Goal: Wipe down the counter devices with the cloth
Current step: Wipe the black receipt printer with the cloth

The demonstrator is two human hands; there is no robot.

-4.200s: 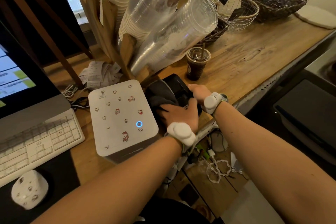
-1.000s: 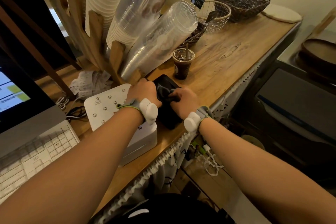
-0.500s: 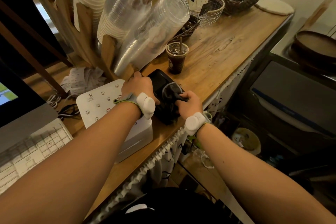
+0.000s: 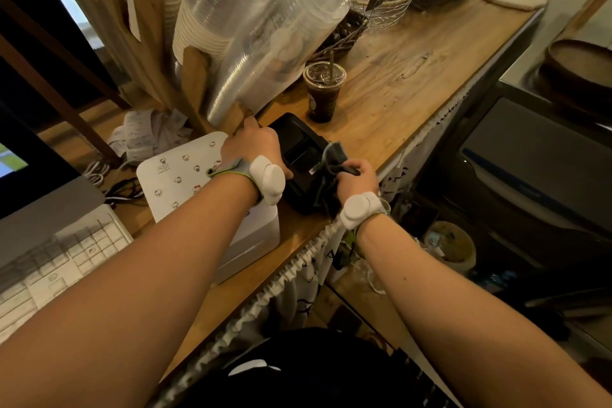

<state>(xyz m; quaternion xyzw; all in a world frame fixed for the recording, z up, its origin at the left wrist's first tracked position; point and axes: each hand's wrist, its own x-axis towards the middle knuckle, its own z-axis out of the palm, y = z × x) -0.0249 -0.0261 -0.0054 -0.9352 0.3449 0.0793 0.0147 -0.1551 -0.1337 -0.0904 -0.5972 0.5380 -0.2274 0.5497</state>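
Presently, head view: looks down over both forearms at the wooden counter (image 4: 397,76).
Card terminal (image 4: 299,156): black, lying flat and face up just beside the counter's front edge; its long axis runs from that edge away toward the stacked clear cups (image 4: 281,43).
Left hand (image 4: 255,146): clasps the terminal's left side, thumb on the top face; fingers curl down out of sight.
Right hand (image 4: 357,179): fist closed around the bunched cloth.
Cloth (image 4: 332,159): dark grey, pressed against the terminal's right edge, one corner sticking up.
White sticker-covered box (image 4: 185,182): just left of the terminal.
Iced coffee cup (image 4: 323,93): upright beyond the terminal, apart from it.
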